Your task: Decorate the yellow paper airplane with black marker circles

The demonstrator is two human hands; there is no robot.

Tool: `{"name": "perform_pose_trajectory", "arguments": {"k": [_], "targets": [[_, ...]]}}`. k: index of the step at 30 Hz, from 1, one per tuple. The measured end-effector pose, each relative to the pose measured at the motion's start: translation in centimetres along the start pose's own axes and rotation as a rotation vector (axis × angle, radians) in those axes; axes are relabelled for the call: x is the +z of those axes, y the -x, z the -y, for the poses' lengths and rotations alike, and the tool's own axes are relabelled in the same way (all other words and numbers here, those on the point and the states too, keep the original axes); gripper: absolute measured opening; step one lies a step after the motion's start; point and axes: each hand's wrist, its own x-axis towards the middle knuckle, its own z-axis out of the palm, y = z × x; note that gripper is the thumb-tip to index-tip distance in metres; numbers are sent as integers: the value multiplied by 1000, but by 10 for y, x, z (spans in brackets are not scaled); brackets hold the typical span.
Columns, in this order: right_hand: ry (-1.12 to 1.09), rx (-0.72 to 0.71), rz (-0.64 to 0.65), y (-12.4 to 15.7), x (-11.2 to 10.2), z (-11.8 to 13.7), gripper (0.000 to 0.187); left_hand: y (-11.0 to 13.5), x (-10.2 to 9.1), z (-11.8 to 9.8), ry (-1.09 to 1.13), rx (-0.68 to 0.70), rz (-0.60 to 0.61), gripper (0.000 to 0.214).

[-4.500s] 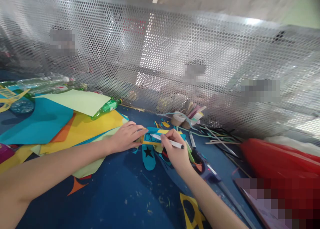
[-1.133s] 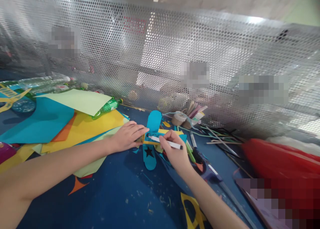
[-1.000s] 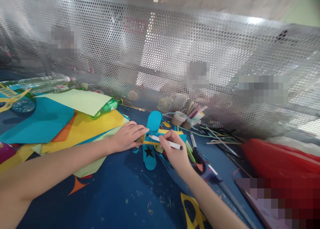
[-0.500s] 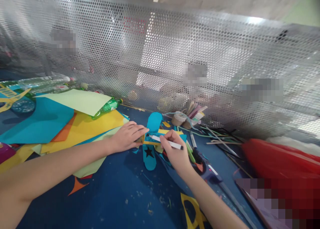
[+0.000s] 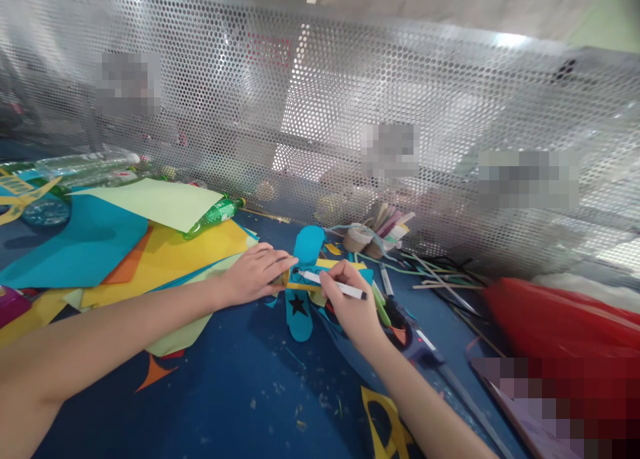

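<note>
A toy airplane (image 5: 300,320) with blue wings, a black star on the near wing and a yellow-and-blue body lies on the blue table. My left hand (image 5: 257,274) is closed on its left end, fingers over the top and thumb at the near side. A white marker (image 5: 345,288) with a black end is pinched in my right hand (image 5: 350,305). Its dark tip touches the blue top of the body, where dark curved lines show. My right hand covers part of the toy's right end.
Coloured paper sheets (image 5: 170,252) and a green bottle (image 5: 217,217) lie left. A glue gun (image 5: 417,342), another marker (image 5: 387,280) and tape rolls (image 5: 357,236) are at right, near a red bag (image 5: 550,319). Yellow scrap (image 5: 383,419) lies in front. A perforated metal screen (image 5: 210,105) stands behind.
Both hands, the marker and the toy airplane hold almost the same positions. Any movement of the marker tip is too slight to make out.
</note>
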Motion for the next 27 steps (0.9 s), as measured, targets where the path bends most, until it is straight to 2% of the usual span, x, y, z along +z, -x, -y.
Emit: {"name": "perform_pose_trajectory", "arguments": {"k": [27], "targets": [[23, -10, -15, 0, -1, 1, 28, 0, 1, 1, 13, -13, 5, 44]]}}
